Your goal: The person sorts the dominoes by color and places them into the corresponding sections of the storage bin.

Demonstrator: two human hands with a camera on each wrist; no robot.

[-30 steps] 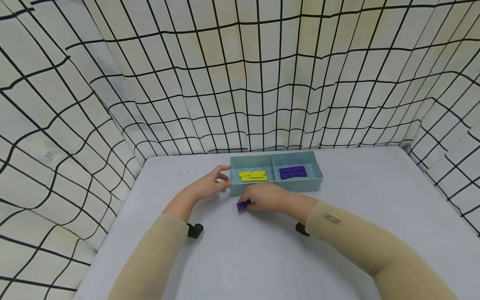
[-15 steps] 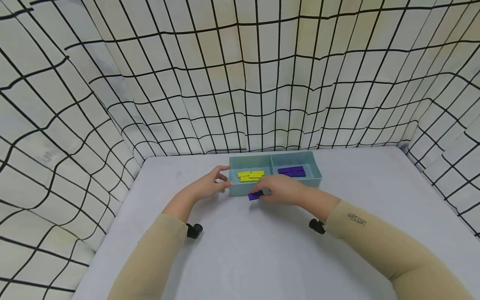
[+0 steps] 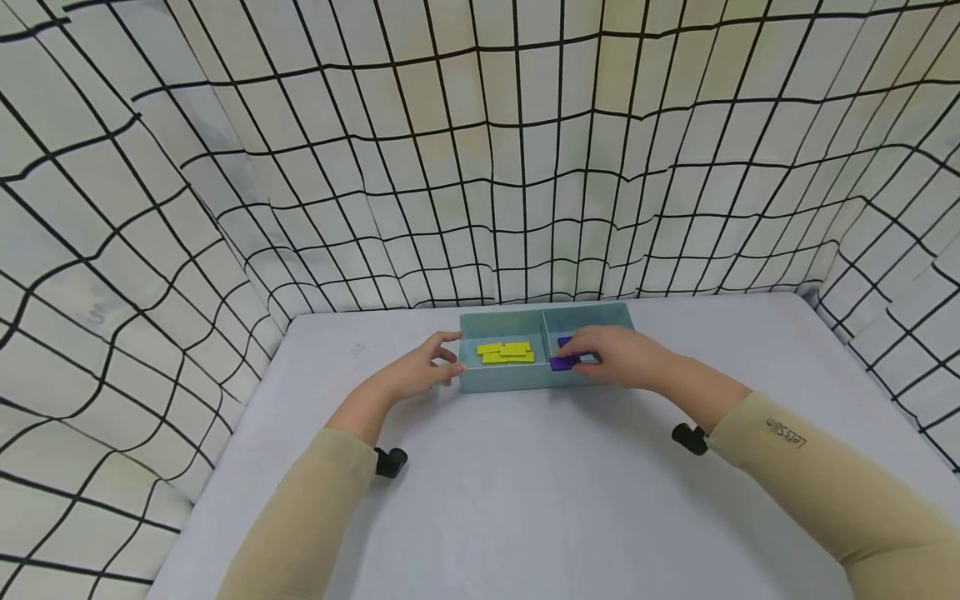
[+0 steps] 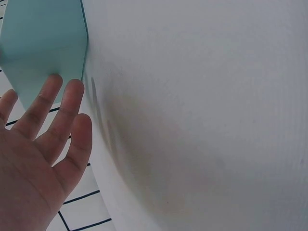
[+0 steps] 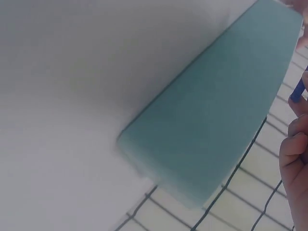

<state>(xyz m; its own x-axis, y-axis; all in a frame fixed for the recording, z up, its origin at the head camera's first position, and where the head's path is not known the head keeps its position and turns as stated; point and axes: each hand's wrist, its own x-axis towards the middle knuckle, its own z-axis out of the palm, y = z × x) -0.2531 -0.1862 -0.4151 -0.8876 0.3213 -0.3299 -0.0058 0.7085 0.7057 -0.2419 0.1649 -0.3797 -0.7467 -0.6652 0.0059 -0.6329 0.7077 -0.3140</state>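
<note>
A pale teal two-compartment box (image 3: 495,381) stands near the back of the table. My right hand (image 3: 618,357) pinches a small flat purple block (image 3: 562,364) over the front wall of the right compartment. Behind it, other purple blocks (image 3: 564,341) lie in that compartment, mostly hidden by the hand. Several yellow blocks (image 3: 516,350) lie in the left compartment. At the box's left end my left hand (image 3: 416,371) touches the wall with its fingertips, fingers spread, holding nothing; the left wrist view shows its open palm (image 4: 29,168). In the right wrist view the purple block (image 5: 298,90) is only partly visible.
A white-covered table (image 3: 510,500) lies under the box and both arms. White walls with a black grid (image 3: 525,167) rise behind the table and on both sides. Black wrist cameras (image 3: 390,462) stick out below both sleeves.
My right hand has carried the purple block from the table in front of the box, up and rightward, to the right compartment. The left hand has stayed at the box's left end.
</note>
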